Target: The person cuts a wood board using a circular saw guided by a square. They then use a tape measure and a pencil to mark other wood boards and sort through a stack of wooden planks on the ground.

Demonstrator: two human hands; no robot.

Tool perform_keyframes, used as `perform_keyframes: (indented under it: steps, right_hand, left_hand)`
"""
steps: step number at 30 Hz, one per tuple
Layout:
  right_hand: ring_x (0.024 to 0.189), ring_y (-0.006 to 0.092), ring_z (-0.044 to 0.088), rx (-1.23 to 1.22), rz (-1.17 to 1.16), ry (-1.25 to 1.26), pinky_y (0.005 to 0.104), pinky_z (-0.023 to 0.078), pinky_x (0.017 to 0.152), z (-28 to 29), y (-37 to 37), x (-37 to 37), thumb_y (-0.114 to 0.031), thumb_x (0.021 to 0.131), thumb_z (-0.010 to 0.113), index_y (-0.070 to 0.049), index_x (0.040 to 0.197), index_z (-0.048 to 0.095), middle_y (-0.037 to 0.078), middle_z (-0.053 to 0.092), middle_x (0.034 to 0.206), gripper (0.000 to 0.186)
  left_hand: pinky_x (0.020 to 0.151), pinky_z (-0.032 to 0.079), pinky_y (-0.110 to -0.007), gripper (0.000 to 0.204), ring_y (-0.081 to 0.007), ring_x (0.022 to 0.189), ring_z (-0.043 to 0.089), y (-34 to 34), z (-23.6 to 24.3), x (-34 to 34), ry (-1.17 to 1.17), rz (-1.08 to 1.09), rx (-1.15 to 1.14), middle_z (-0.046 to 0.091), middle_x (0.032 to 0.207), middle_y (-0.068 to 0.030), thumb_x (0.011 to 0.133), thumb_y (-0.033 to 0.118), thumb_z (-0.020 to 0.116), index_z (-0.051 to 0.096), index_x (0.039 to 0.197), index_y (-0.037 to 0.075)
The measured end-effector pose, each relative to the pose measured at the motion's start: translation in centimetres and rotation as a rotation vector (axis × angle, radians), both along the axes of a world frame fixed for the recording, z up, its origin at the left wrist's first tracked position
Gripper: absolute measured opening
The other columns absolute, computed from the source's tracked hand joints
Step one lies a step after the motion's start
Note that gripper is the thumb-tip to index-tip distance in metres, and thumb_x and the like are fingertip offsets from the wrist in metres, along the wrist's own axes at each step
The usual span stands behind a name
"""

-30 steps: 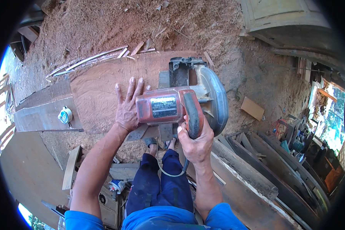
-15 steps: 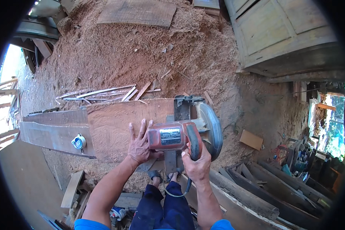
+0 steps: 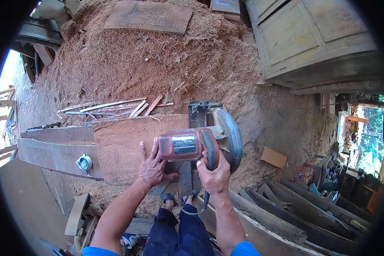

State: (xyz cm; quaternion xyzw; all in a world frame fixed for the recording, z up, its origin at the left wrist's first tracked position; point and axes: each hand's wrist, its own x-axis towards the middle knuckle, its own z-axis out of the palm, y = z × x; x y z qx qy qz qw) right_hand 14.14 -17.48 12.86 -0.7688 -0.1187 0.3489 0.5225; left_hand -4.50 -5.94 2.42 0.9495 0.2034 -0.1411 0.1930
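A red circular saw (image 3: 185, 145) with a grey blade guard lies across the right end of a reddish-brown board (image 3: 119, 141). My right hand (image 3: 215, 173) is wrapped round the saw's rear handle. Left of the saw's motor housing, my left hand (image 3: 151, 168) rests flat on the board, fingers spread. Its fingertips are close to the housing; I cannot tell if they touch it. A flat grey strip (image 3: 185, 179) juts toward me from under the saw. The blade itself is hidden beneath the guard and base.
A round white-and-blue object (image 3: 84, 162) sits on the plank (image 3: 55, 153) at left. Thin wood offcuts (image 3: 136, 106) lie beyond the board on sawdust. The saw's cord (image 3: 192, 212) hangs near my legs. Long timbers (image 3: 277, 217) and a wooden cabinet (image 3: 303, 42) stand at right.
The saw has slid farther away from me across the board, with my right hand on its handle. My left hand stays on the board. The whole view has shifted slightly.
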Motion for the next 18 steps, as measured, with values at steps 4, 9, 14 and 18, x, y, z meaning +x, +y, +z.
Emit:
perform_keyframes:
  steps: [4, 9, 14, 18]
  right_hand:
    - [0.069, 0.0167, 0.065, -0.011, 0.01, 0.006, 0.0325, 0.052, 0.067, 0.1, 1.3, 0.5, -0.006, 0.08, 0.067, 0.001, 0.093, 0.062, 0.01, 0.067, 0.077, 0.016]
    - [0.07, 0.0174, 0.065, 0.002, 0.009, -0.032, 0.0332, 0.052, 0.068, -0.2, 2.7, 1.4, -0.008, 0.08, 0.068, 0.002, 0.094, 0.062, 0.011, 0.067, 0.077, 0.017]
    - [0.071, 0.0165, 0.065, 0.023, 0.027, -0.057, 0.0338, 0.052, 0.07, -0.1, 2.8, 1.8, -0.008, 0.081, 0.068, 0.003, 0.097, 0.063, 0.009, 0.067, 0.08, 0.02]
    - [0.071, 0.0146, 0.064, 0.077, 0.075, -0.016, 0.031, 0.052, 0.067, -0.3, 2.0, 3.0, -0.012, 0.085, 0.07, 0.002, 0.111, 0.061, 0.007, 0.066, 0.085, 0.031]
  left_hand:
    - [0.111, -0.003, -0.077, 0.106, -0.0387, 0.153, 0.006, 0.0, 0.0, -0.4, 0.026, 0.01, -0.008, 0.02, 0.162, -0.017, 0.072, 0.082, 0.055, 0.034, 0.155, 0.019]
    - [0.111, -0.003, -0.078, 0.109, -0.0374, 0.153, 0.005, -0.1, 0.2, -0.3, 0.083, 0.003, -0.017, 0.02, 0.162, -0.0161, 0.071, 0.082, 0.055, 0.035, 0.155, 0.016]
    - [0.111, -0.003, -0.077, 0.109, -0.036, 0.154, 0.005, -0.4, 0.4, -0.1, 0.075, 0.007, 0.01, 0.021, 0.163, -0.0151, 0.071, 0.081, 0.056, 0.034, 0.155, 0.014]
    - [0.111, -0.003, -0.077, 0.109, -0.0357, 0.154, 0.005, -0.8, 0.6, 1.0, 0.026, 0.004, 0.029, 0.021, 0.163, -0.0147, 0.072, 0.081, 0.056, 0.034, 0.155, 0.014]
